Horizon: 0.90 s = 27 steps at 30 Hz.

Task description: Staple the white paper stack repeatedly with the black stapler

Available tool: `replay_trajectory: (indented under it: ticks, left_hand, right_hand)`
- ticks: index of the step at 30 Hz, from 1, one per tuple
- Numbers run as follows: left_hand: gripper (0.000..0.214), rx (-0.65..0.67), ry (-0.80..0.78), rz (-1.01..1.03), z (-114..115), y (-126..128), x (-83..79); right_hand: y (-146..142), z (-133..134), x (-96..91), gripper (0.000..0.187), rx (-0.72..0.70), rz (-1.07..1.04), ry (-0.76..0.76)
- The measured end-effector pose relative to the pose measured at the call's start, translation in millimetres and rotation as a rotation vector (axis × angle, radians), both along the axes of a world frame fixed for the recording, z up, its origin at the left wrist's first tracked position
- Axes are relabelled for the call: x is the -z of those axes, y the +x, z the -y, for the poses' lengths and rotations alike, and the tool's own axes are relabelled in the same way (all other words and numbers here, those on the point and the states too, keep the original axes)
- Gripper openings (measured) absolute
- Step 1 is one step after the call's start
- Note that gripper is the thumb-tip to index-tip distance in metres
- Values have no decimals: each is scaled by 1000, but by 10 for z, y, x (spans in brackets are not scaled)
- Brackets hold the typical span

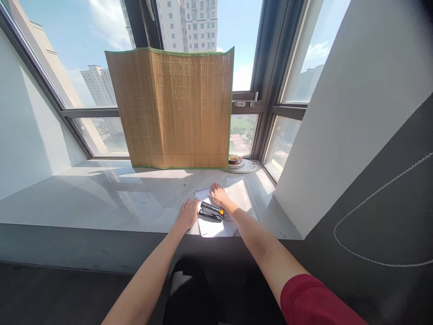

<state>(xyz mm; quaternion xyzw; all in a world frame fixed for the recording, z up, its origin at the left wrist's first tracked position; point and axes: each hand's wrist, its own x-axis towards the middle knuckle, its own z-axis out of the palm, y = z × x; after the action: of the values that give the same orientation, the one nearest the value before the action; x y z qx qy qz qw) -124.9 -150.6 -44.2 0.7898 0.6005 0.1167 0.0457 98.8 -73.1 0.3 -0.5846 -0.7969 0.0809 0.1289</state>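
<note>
Sill, pale, bright sun patches. Wht. paper lies flat nr. front edge of sill, btwn the 2 hands; its near end reaches the sill's edge. Can't tell if 1 sheet or several.

On paper: blk. tool, looks like a stapler, 2 long parts side by side, slanting down to R; orange bit at R end of upper part. Can't tell if 1 tool or 2.

L hand: palm down at L edge of paper, fingers a little apart, tips at the edge, just beside L end of tool. Nothing clamped.

R hand: past the tool, at far part of paper, fingers pointing toward window, bent down. Can't tell if they pinch the paper or just press. Forearm crosses R side of the paper.

R of paper, a pale rect. area; can't tell if another sheet or sunlight.

Behind: bamboo mat, brn., green edging, stands upright on sill agst. window, w/ vert. folds. By its lower R corner, stack of plates, partly hidden by mat.

Outside: tall bldg., blue sky, some cloud.

R side: wht. wall, then dk. area w/ beaded cord hanging in a loop.

Wearer: dk. red sleeve on R arm; dk. clothing on legs, below sill.
</note>
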Motion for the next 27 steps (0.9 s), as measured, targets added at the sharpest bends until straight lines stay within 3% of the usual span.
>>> replay_trajectory:
  ticks: [9, 17, 24, 27]
  left_hand:
    - [61, 8, -10, 7, -7, 52, -40]
    - [62, -9, -13, 6, 13, 82, -60]
    - [59, -50, -15, 76, 8, 141, -98]
    - [52, -12, 46, 139, 63, 181, -150]
  right_hand:
    - [560, 34, 46, 63, -33, 23, -22]
    - [1070, 22, 54, 60, 119, -59, -63]
    - [1062, 326, -1, 61, 248, -223, 122]
    - [972, 596, 69, 56, 190, -304, 152]
